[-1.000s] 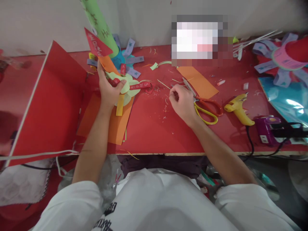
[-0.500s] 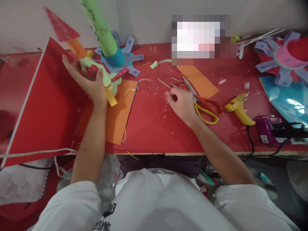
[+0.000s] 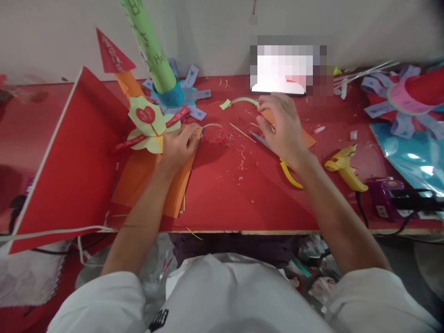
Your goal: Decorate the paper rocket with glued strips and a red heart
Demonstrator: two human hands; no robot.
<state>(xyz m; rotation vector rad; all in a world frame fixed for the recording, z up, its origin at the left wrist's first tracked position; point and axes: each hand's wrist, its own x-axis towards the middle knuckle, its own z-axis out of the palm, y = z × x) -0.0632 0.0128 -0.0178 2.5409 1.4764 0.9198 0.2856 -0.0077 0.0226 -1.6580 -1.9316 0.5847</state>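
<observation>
My left hand (image 3: 177,144) is over the top right corner of the orange sheets (image 3: 137,178), its fingers curled; what they pinch, if anything, is hidden. Just left of it lies a paper rocket (image 3: 144,113) with a red triangular tip, pale green petals and a red heart. My right hand (image 3: 286,127) hovers with fingers bent and apart, nothing visible between them. Beneath it, partly covered, are scissors (image 3: 290,175) with a yellow handle loop and an orange strip (image 3: 308,138). A thin stick (image 3: 243,132) lies between the hands.
A green paper tube (image 3: 152,51) stands on a blue base behind the rocket. A red board (image 3: 74,162) rises at left. A blurred bright screen (image 3: 280,69) leans at the wall. Rightward lie a yellow glue gun (image 3: 343,166) and a purple device (image 3: 385,196). Paper scraps dot the red table.
My left hand has let go of the rocket and moved right to the orange sheets. My right hand has shifted up and right, its fingers now apart, over the scissors.
</observation>
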